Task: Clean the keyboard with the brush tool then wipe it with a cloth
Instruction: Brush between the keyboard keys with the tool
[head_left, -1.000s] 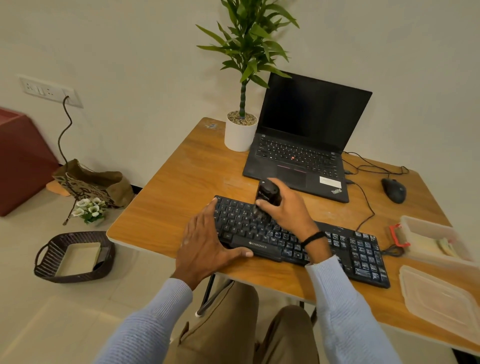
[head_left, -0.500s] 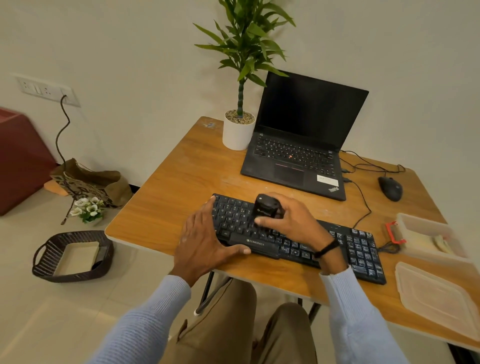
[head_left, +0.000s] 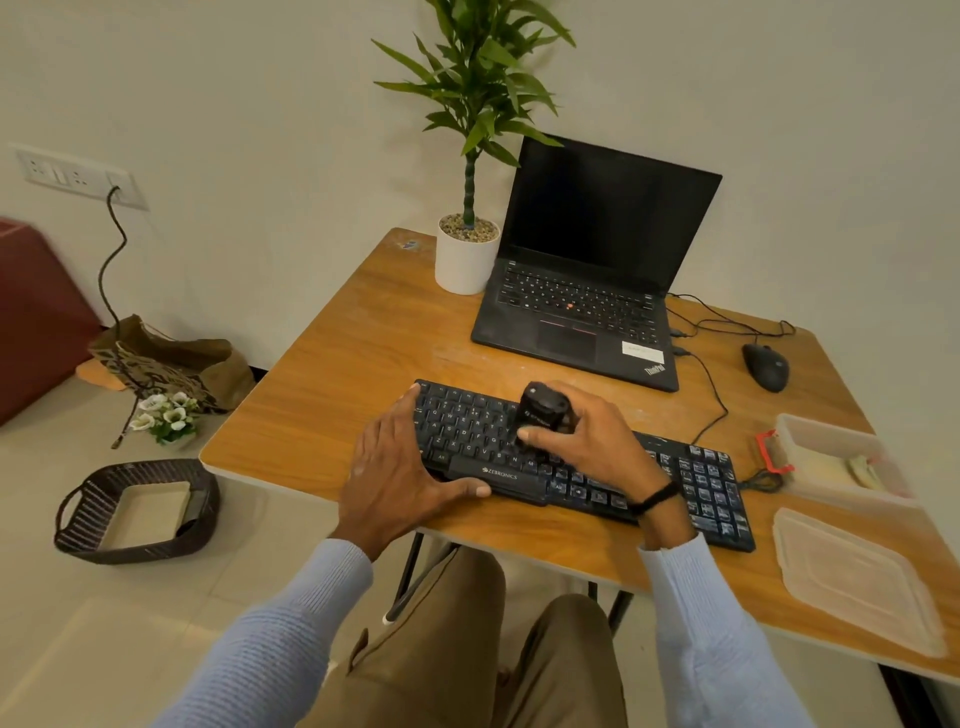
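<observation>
Well left of the left hand (head_left: 400, 478), a floor basket (head_left: 78, 525) is holding a flat beige pad. That hand is lying flat, fingers straight, bracing the left end of the keyboard (head_left: 467, 431). The right hand (head_left: 597, 447) is gripping the brush tool (head_left: 543, 410) on the middle keys. The tool is looking light and rigid, best held round its body. Right of that hand, a plastic tub (head_left: 810, 431) is holding pale items, possibly cloth.

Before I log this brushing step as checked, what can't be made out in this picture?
Head view: the bristles of the brush tool, hidden under its black body and the right hand.
Head view: the keyboard keys beneath the right hand and under the fingers of the left hand.
Head view: the contents of the clear container, too blurred and small to name.
</observation>
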